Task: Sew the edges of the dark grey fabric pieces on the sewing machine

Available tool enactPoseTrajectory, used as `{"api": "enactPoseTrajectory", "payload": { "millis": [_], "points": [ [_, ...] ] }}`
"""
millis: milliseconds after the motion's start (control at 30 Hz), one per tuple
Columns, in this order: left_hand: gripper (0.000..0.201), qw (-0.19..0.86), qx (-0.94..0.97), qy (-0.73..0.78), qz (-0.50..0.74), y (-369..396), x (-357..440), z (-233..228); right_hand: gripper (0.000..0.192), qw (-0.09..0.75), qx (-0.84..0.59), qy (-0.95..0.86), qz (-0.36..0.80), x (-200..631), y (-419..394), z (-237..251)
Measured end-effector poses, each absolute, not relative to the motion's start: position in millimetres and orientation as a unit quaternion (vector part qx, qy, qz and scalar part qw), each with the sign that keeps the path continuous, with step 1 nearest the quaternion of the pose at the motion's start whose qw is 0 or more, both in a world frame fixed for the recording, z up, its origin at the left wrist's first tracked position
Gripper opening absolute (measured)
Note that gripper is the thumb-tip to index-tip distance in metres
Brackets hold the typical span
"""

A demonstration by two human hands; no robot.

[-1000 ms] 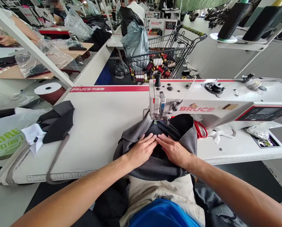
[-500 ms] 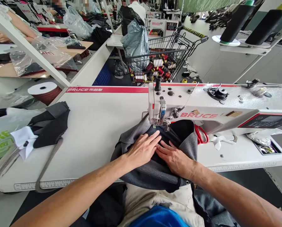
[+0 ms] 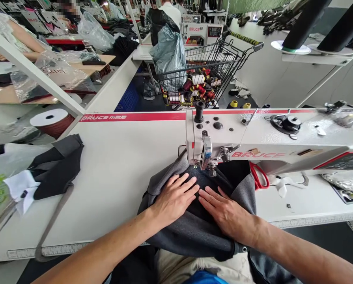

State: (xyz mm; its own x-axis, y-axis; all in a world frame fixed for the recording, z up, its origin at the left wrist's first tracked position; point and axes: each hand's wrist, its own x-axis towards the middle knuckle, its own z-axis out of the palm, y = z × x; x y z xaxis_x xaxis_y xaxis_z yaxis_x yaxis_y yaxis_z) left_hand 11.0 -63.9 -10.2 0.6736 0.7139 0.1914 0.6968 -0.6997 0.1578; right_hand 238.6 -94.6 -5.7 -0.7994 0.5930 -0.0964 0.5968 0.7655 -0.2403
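Note:
A dark grey garment (image 3: 191,236) lies bunched under the head of the white sewing machine (image 3: 262,138) and hangs over the table's front edge. My left hand (image 3: 176,195) rests on the cloth left of the needle area, fingers stretched out and slightly apart. Pressed on the same garment, my right hand (image 3: 223,207) lies just to the right, palm down with fingers extended. The fingertips of both hands point toward the presser foot area and are a small gap apart. The needle's contact with the cloth is hidden by the machine head.
Red-handled scissors (image 3: 259,177) lie right of the garment. Dark and white cloth pieces (image 3: 60,169) sit at the table's left end. Thread cones (image 3: 308,25) stand at the upper right. Beyond the table is a cart (image 3: 208,59) with thread spools; other people sit at the back.
The head view has shifted, so the machine appears slightly lower and larger. My hands have moved slightly apart, and the left fingers are more spread. Both hands stay on the garment.

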Motion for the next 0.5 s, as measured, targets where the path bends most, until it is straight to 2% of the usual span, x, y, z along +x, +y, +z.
{"api": "enactPoseTrajectory", "payload": {
  "millis": [500],
  "points": [
    [0.029, 0.047, 0.916, 0.381, 0.116, -41, 3, -14, 0.057, 0.008, 0.326, 0.935, -0.136, 238, -74, -3]
  ]
}}
